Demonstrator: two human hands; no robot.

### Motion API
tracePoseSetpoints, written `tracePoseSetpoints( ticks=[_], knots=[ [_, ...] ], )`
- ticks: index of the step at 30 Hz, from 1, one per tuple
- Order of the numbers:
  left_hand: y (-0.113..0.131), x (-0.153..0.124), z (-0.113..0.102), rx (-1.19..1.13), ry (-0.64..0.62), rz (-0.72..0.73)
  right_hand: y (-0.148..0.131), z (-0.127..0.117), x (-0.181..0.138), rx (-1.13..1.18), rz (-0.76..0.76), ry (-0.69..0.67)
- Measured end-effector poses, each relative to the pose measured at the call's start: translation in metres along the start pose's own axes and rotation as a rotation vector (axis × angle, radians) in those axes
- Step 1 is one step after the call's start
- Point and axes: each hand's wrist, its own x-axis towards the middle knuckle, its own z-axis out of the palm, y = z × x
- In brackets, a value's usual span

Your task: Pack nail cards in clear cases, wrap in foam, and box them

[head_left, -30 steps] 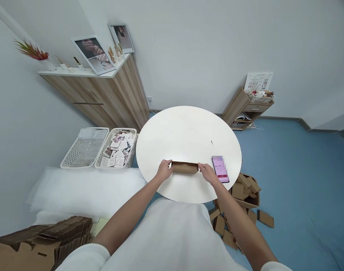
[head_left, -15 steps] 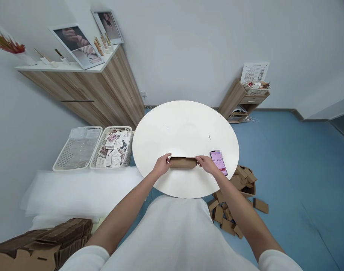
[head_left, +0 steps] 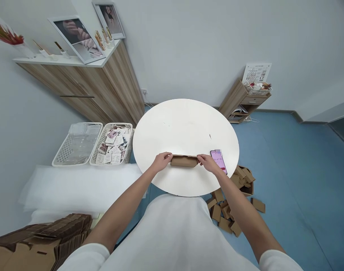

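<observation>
A small brown cardboard box [head_left: 184,161] lies on the round white table [head_left: 185,128], near its front edge. My left hand [head_left: 162,161] grips the box's left end with curled fingers. My right hand [head_left: 206,163] pinches the right end the same way. Just to the right of my right hand a phone [head_left: 219,161] with a pink screen lies flat on the table.
Two white baskets [head_left: 76,145] stand left of the table, one [head_left: 114,149] holding several printed cards. White foam sheets [head_left: 81,188] and stacked flat cardboard [head_left: 39,241] lie at lower left. Folded boxes [head_left: 231,210] litter the blue floor at right. A wooden cabinet [head_left: 98,86] stands behind.
Both hands have kept hold of the box's ends; the box looks slightly turned and pressed between them. The view has shifted a little.
</observation>
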Motion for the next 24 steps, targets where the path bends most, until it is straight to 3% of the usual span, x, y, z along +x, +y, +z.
tracePoseSetpoints(
  ticks=[5,24],
  knots=[
    [0.001,0.008,-0.004,-0.006,-0.015,-0.062,-0.006,-0.003,-0.001,-0.077,-0.039,-0.001],
    [0.013,0.004,-0.01,-0.017,-0.111,-0.072,0.0,0.001,-0.009,-0.468,-0.341,0.102]
  ],
)
